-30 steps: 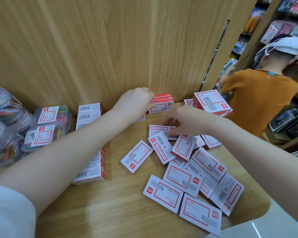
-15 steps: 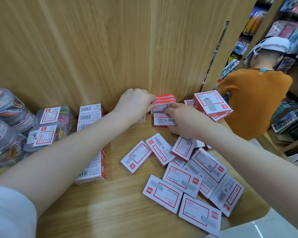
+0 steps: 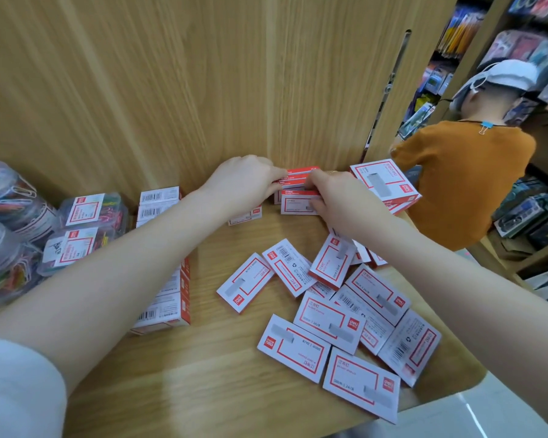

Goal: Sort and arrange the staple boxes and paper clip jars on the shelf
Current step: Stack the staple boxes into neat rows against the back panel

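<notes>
While loose staple boxes (image 3: 328, 320) lie scattered over the right front part of the shelf (image 3: 234, 374), both arms reach to its back corner. The left hand (image 3: 244, 184) has its grip curled on a small stack of red staple boxes (image 3: 298, 177) at the back wall. The right hand (image 3: 339, 200) pinches one white staple box (image 3: 295, 205) just before this stack. Four paper clip jars (image 3: 86, 222) stand at the left edge, beside a row of upright boxes (image 3: 165, 263). A person in an orange shirt (image 3: 462, 178) stands beyond the right edge.

white short sleeve (image 3: 16, 387), bare forearms
</notes>
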`<action>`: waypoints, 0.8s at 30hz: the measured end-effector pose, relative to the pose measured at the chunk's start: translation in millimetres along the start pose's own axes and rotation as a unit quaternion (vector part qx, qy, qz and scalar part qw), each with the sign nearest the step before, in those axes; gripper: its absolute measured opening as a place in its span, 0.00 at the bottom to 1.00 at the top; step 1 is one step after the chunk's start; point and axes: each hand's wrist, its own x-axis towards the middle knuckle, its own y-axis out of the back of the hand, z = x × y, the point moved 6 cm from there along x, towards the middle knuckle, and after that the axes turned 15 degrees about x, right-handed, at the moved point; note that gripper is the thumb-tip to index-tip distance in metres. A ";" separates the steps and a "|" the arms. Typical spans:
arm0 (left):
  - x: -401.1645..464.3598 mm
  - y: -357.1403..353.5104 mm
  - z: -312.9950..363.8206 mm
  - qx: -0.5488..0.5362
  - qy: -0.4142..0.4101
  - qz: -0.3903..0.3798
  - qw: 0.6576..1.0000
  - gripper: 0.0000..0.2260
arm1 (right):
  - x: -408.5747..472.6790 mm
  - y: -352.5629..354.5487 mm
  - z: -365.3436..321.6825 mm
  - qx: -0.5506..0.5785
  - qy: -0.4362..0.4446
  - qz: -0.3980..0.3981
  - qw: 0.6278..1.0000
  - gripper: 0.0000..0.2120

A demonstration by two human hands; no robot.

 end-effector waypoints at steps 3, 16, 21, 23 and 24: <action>-11.6 8.5 -6.3 -0.016 0.012 0.021 1.000 0.18 | -2.2 9.2 0.9 0.023 -0.006 0.050 0.998 0.10; -53.3 -11.3 -29.6 -0.011 0.103 -0.108 0.989 0.25 | 1.4 -7.1 0.5 0.011 -0.004 0.055 0.998 0.20; -50.2 -12.8 -24.1 -0.062 0.118 -0.096 0.986 0.22 | 1.9 -11.3 2.7 0.019 0.001 0.045 0.999 0.23; -49.3 -14.0 -23.7 -0.070 0.119 -0.084 0.987 0.22 | 2.1 -11.7 3.1 0.019 -0.004 0.041 0.999 0.23; -48.9 -14.0 -23.4 -0.072 0.117 -0.080 0.987 0.22 | 2.3 -11.7 3.3 0.019 -0.003 0.040 0.999 0.24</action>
